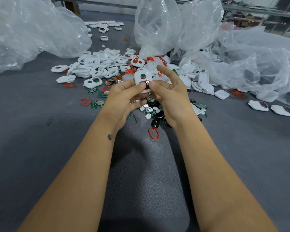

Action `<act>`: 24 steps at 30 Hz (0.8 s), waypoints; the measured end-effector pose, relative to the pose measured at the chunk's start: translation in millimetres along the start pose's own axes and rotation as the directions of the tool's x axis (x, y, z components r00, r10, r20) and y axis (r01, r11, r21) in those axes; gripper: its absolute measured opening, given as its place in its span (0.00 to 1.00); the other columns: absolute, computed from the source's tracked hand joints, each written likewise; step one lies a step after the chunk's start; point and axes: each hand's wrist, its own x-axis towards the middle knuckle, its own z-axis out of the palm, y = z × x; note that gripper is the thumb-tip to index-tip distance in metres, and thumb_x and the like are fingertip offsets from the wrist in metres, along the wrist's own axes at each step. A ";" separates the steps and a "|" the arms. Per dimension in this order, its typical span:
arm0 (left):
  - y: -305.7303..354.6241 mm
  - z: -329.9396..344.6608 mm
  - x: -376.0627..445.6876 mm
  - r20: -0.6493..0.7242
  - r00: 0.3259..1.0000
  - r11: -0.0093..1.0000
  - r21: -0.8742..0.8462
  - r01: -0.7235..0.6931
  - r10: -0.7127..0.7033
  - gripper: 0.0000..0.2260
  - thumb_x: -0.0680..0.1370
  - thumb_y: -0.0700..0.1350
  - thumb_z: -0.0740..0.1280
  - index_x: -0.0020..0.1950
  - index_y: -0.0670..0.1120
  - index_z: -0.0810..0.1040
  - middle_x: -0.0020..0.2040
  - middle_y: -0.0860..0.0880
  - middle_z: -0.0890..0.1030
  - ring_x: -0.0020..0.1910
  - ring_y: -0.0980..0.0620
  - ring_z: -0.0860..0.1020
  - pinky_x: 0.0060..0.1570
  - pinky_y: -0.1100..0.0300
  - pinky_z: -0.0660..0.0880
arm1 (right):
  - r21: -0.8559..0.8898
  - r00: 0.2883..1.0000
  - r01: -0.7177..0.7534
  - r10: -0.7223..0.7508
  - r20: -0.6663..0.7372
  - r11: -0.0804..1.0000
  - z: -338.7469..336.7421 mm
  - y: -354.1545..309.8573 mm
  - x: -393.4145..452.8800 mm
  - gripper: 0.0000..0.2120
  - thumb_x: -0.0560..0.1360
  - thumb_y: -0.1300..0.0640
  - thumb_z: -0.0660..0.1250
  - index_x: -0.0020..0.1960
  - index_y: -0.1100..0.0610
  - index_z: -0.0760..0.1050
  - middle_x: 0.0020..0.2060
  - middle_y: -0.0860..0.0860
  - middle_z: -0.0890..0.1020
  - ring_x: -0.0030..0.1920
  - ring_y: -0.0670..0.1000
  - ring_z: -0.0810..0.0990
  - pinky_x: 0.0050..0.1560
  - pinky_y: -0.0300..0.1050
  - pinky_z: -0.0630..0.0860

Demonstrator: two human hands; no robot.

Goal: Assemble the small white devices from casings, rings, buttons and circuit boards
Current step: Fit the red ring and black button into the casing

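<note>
Held above the grey worktop (pixel 40 148), the white casing (pixel 142 78) sits in the left hand's (pixel 124 96) curled grip while the right hand (pixel 167 92) pinches a dark button (pixel 146 85) into its lower opening, where uneven thumb pressure could probably tilt it or dislodge the red ring.

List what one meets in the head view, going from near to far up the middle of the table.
Red oval ring → black buttons → white casing held by left hand and right hand → pile of white casings → upright clear plastic bag.
</note>
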 end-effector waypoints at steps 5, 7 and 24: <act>-0.6 -1.5 0.3 -0.066 0.998 1.000 0.001 -0.010 0.010 0.06 0.79 0.41 0.67 0.46 0.47 0.84 0.43 0.48 0.85 0.44 0.54 0.83 0.42 0.62 0.80 | -0.395 0.994 0.053 -0.086 -0.066 0.917 1.7 2.6 0.4 0.14 0.76 0.62 0.69 0.61 0.54 0.73 0.40 0.51 0.83 0.41 0.45 0.79 0.45 0.39 0.75; -1.1 -2.8 1.4 -0.156 0.988 1.000 -0.021 -0.016 0.012 0.05 0.79 0.41 0.67 0.45 0.44 0.82 0.42 0.48 0.86 0.43 0.54 0.84 0.43 0.62 0.80 | -0.620 0.989 0.094 -0.145 -0.032 0.779 1.3 3.6 0.7 0.07 0.76 0.59 0.69 0.53 0.55 0.79 0.38 0.47 0.80 0.39 0.44 0.77 0.45 0.40 0.74; 2.1 -3.9 4.4 -0.327 0.945 0.998 -0.048 -0.031 0.014 0.11 0.77 0.40 0.71 0.57 0.50 0.76 0.46 0.48 0.84 0.43 0.52 0.81 0.35 0.64 0.77 | -0.944 0.952 0.305 -0.015 0.306 0.125 2.2 12.4 -0.4 0.02 0.69 0.58 0.69 0.42 0.54 0.78 0.40 0.47 0.73 0.49 0.52 0.72 0.44 0.45 0.69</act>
